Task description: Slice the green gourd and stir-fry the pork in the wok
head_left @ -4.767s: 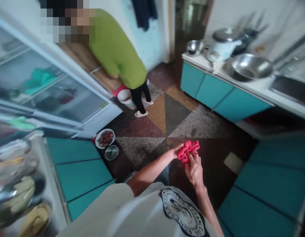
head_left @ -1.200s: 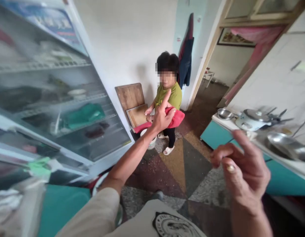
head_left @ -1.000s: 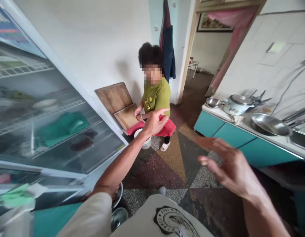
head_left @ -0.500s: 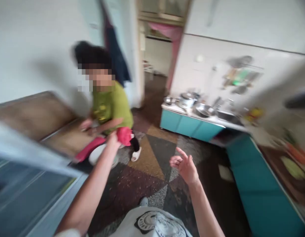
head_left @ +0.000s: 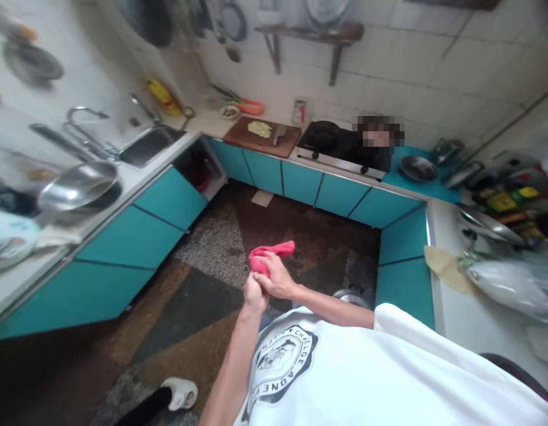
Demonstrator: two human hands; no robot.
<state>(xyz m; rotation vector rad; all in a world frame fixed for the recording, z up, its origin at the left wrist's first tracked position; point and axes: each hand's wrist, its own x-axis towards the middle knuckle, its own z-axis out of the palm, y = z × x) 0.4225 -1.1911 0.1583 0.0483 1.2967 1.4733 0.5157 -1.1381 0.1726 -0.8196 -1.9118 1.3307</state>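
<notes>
Hands are meeting before your chest: your left hand and right hand are both clutching 1 red cloth above the patterned floor.

I count one red cloth in my two hands; beyond my fingers, one cutting board, one stove, one sink.

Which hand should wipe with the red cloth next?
Probably the right hand: its fingers wrap the red cloth, while the left hand sits bunched just beneath, its hold unclear.
</notes>
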